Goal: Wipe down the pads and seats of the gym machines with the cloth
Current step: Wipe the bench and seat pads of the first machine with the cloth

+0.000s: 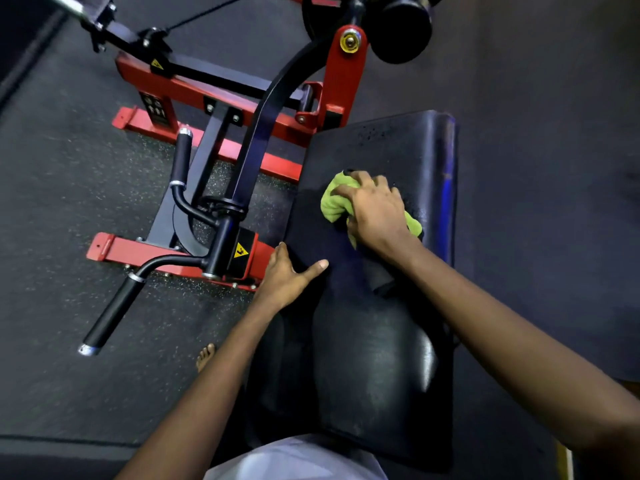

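Note:
A black padded seat [408, 150] of a red and black gym machine fills the middle of the head view, with a second black pad [377, 368] closer to me. A crumpled green cloth [334, 202] lies on the far pad under my right hand [375, 209], whose fingers curl over it and press it down. My left hand [289, 275] rests on the left edge of the same pad, thumb stretched out across the top, the other fingers hidden over the side.
The machine's red frame [207, 95] and black curved arm [263, 116] stand to the left. Two black handle grips [180, 157] [110, 313] stick out near the floor. A black roller pad [401, 26] sits at the top. My bare foot [206, 356] stands on the speckled rubber floor.

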Tool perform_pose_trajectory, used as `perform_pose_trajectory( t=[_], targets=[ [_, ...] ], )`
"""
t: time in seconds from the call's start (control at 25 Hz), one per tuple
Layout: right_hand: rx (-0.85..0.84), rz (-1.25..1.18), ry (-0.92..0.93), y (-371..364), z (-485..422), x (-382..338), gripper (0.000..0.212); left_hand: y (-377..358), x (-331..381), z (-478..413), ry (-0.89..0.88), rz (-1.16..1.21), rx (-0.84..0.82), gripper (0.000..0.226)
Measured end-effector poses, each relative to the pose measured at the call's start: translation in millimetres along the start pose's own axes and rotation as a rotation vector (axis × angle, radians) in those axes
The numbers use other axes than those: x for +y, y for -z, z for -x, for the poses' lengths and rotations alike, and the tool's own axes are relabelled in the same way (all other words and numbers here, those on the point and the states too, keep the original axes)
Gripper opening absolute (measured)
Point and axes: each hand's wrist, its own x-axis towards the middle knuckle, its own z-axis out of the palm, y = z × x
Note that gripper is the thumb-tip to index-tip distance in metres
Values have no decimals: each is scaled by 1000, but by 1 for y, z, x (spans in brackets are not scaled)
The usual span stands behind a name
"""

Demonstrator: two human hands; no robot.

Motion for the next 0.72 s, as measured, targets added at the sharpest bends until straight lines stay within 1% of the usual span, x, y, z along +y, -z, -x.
perform_pose_trajectory(
  t=[0.04,0.12,0.24,0.36,0.44,0.56,0.64,0.72],
  targets=[
    [3,-8,-31,6,-10,4,59,-2,3,0,10,-23,-8,135],
    [-12,-39,-78,18,-24,9,56,-6,6,1,28,-77,-18,143],
    [-22,-17,-60,24,-1,21,55,-3,4,-2,27,-69,-27,150],
    [86,-92,-90,22,40,44,55,1,0,-6,7,-48,-37,152],
    [119,-85,-133,27,22,53,55,-1,-2,-6,-2,-37,-26,150],
    [66,-85,-208,42,-30,63,57,1,-3,-6,-12,-42,-15,140],
    [34,-14,-179,43,-38,59,56,4,-3,-6,-8,9,-19,125],
    [4,157,-90,30,-19,41,61,5,-4,-12,-29,78,-45,114]
  ],
)
